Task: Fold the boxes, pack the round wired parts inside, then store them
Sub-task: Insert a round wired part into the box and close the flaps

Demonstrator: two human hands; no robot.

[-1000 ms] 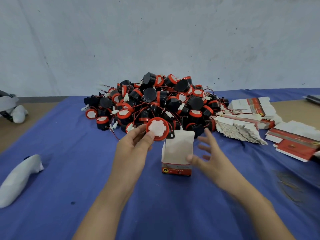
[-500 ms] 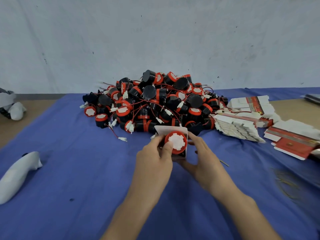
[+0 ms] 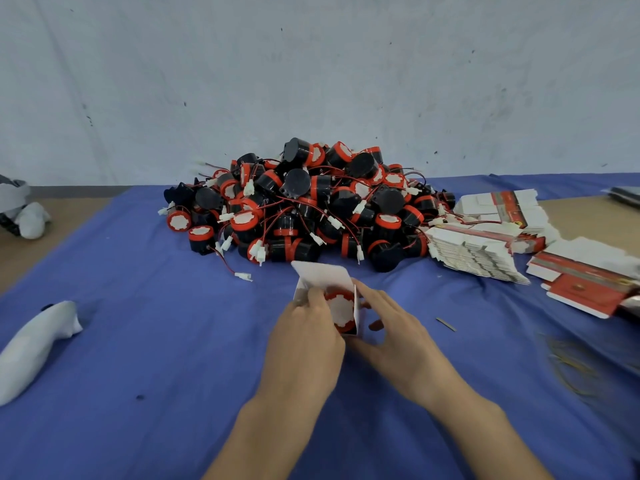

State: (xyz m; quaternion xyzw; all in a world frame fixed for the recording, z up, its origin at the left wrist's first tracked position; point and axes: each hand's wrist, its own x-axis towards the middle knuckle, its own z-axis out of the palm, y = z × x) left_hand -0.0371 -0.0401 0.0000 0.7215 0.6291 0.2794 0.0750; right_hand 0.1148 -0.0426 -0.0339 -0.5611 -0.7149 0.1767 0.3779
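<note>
Head view. Just in front of the pile of round wired parts, grips a white box with the right hand, fingers curled round its side. Holds one round part, red face showing, in the box's open mouth with the left hand. Right of the pile, flat boxes.

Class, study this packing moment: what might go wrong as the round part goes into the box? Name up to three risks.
1. The round wired part sits only partly inside the small white box. Its wire is hidden, so it may get pinched under the open flap.
2. The right hand holds the box by its side while the left hand pushes the part in, so the wall might crumple.
</note>
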